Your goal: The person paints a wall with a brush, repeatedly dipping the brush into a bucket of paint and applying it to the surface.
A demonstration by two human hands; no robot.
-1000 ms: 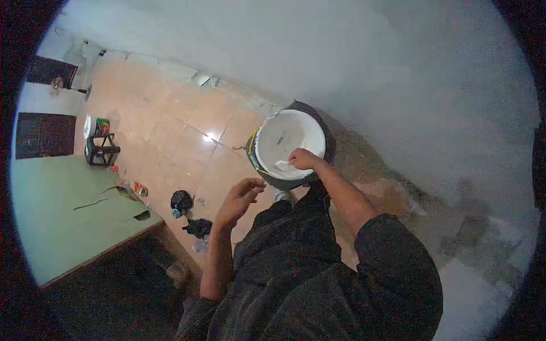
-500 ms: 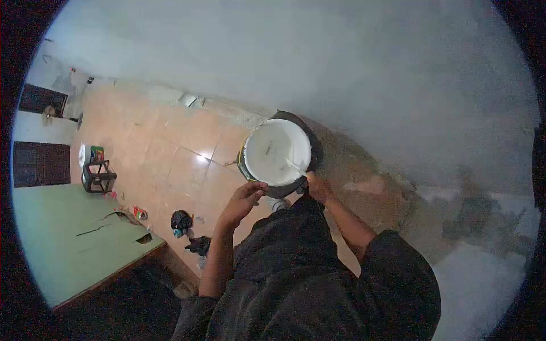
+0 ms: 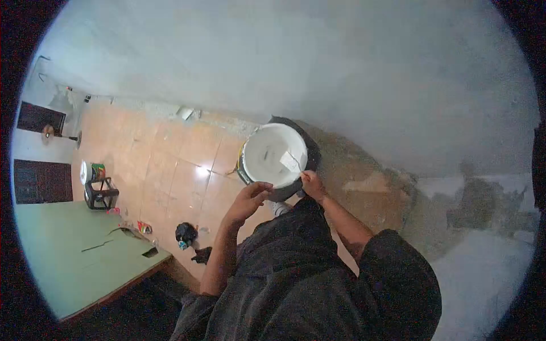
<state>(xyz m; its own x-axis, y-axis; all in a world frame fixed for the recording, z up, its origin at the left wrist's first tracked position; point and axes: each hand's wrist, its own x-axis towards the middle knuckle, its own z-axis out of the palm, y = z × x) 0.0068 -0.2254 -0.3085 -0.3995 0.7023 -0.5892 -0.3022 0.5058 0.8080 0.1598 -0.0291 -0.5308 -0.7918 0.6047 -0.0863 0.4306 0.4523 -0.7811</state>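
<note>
A white paint bucket (image 3: 259, 149) stands by the wall, a pale coating on its inside. My right hand (image 3: 312, 184) is closed at the near right of the rim. It grips a paint roller (image 3: 290, 161), whose white head and thin wire frame lie inside the bucket. The roller's handle is mostly hidden in my fist. At the near left of the rim is my left hand (image 3: 250, 200), thumb and fingers apart, fingertips right at the edge. It holds nothing.
A grey plastered wall (image 3: 273, 62) rises beyond the bucket. On the tiled floor (image 3: 187, 150) lie black bags (image 3: 185, 233). A broken green board (image 3: 68, 244) is at left, near a black stool (image 3: 102, 196) and another bucket (image 3: 94, 171). A fan (image 3: 49, 135) stands farther back.
The roller has turned, so its white head now shows broad over the bucket's inside. My right hand has shifted slightly left, my left hand slightly right along the rim. The view tilted a little.
</note>
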